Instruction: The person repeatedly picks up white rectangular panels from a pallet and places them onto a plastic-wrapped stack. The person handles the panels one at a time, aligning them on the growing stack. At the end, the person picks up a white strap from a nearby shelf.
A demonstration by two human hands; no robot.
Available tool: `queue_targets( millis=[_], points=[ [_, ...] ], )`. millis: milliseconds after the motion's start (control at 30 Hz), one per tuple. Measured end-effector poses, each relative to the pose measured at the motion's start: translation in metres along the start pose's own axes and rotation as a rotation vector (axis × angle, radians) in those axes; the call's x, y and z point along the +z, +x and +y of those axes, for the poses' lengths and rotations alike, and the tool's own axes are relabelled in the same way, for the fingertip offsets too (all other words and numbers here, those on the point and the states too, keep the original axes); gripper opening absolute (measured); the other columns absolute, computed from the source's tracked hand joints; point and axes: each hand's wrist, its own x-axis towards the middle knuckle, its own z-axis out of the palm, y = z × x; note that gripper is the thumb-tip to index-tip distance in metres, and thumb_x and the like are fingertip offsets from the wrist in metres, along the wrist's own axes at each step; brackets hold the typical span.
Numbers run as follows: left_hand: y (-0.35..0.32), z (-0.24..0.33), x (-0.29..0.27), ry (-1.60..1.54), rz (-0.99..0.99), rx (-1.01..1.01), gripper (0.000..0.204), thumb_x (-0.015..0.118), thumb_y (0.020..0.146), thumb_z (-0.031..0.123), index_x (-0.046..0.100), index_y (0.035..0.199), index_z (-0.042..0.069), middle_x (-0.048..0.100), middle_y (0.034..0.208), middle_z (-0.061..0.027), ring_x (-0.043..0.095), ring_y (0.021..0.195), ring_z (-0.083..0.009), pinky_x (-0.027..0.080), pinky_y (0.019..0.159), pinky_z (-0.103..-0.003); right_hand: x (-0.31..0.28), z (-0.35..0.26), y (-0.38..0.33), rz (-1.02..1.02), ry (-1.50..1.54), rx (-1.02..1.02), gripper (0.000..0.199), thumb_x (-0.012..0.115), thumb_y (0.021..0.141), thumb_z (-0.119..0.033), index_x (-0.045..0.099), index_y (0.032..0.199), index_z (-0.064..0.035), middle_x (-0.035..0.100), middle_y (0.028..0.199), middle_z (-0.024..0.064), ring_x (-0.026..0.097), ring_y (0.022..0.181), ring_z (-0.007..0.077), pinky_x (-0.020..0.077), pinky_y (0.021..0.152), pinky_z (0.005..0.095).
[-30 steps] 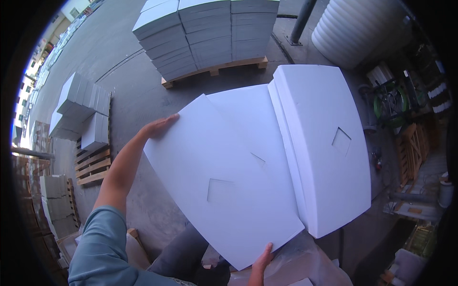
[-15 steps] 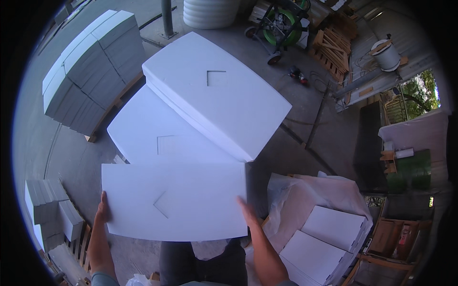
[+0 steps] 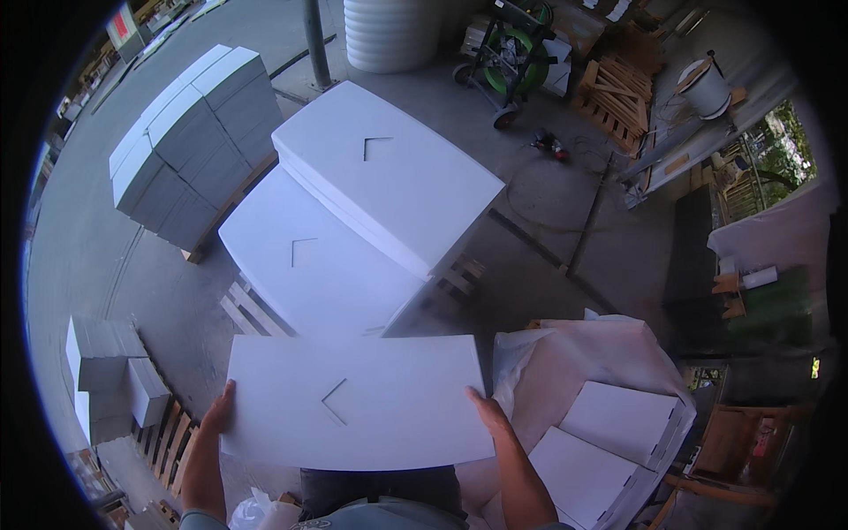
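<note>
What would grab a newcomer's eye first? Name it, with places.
Probably the white panel, low in the centre, held at its ends by the left hand and the right hand. Just beyond it sit a lower white stack on the left and a taller white stack on the right. A wheeled frame with bright green parts stands out near the top, right of centre.

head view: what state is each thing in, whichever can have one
Left hand: gripping the left end of the white panel
Right hand: gripping its right end
White panel: held in both hands, angled mark facing up
Grey-white stack: neatly piled on a pallet
Plastic-lined container: open, white pieces inside
Wheeled cart: upright
</note>
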Motion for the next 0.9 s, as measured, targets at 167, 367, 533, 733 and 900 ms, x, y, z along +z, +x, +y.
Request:
queue_targets(
  millis=[167,367,533,733,900],
  points=[
    [-0.01,0.006,0.028,0.187,0.008,0.024,0.086,0.025,0.091,0.066,0.051,0.123,-0.01,0.055,0.121,-0.0268,0.051,0.116,-0.0344,0.033,0.103,-0.04,-0.059,0.091,-0.001,-0.02,0.102,0.07,0.072,0.058,0.084,-0.056,0.055,0.119,0.0072,0.059,0.116,0.0156,0.054,0.108,0.0254,0.0408,0.093,0.0334],
    [-0.032,0.041,0.096,0.378,-0.16,-0.01,0.077,0.031,0.092,0.061,0.051,0.125,-0.006,0.055,0.123,-0.0232,0.052,0.114,-0.0322,0.034,0.102,-0.039,-0.134,0.236,0.028,-0.1,-0.01,0.201,0.071,0.054,0.086,-0.055,0.051,0.126,0.0029,0.057,0.122,0.0152,0.051,0.113,0.0263,0.0355,0.1,0.0326],
    [-0.075,0.097,0.179,0.193,-0.159,-0.128,0.067,0.034,0.095,0.054,0.055,0.122,-0.003,0.061,0.116,-0.0172,0.058,0.107,-0.0292,0.04,0.096,-0.039,-0.177,0.332,0.008,-0.022,-0.122,0.262,0.073,0.05,0.086,-0.059,0.05,0.13,-0.0006,0.054,0.127,0.0155,0.048,0.118,0.0286,0.0303,0.104,0.0343],
    [-0.122,0.152,0.276,0.246,-0.291,-0.065,0.065,0.037,0.094,0.054,0.056,0.121,-0.002,0.061,0.116,-0.0173,0.058,0.105,-0.0277,0.041,0.095,-0.039,-0.231,0.408,-0.035,0.061,-0.171,0.393,0.082,0.046,0.082,-0.068,0.051,0.129,-0.0005,0.052,0.129,0.0182,0.047,0.12,0.0304,0.0296,0.104,0.0373],
    [-0.108,0.175,0.333,0.656,-0.359,0.338,0.064,0.039,0.093,0.054,0.057,0.12,-0.001,0.061,0.114,-0.0173,0.059,0.104,-0.0265,0.041,0.093,-0.038,-0.266,0.431,-0.086,0.067,-0.026,0.458,0.086,0.042,0.083,-0.069,0.046,0.132,0.0016,0.044,0.138,0.0201,0.038,0.13,0.0312,0.0248,0.109,0.0386]
  ],
)
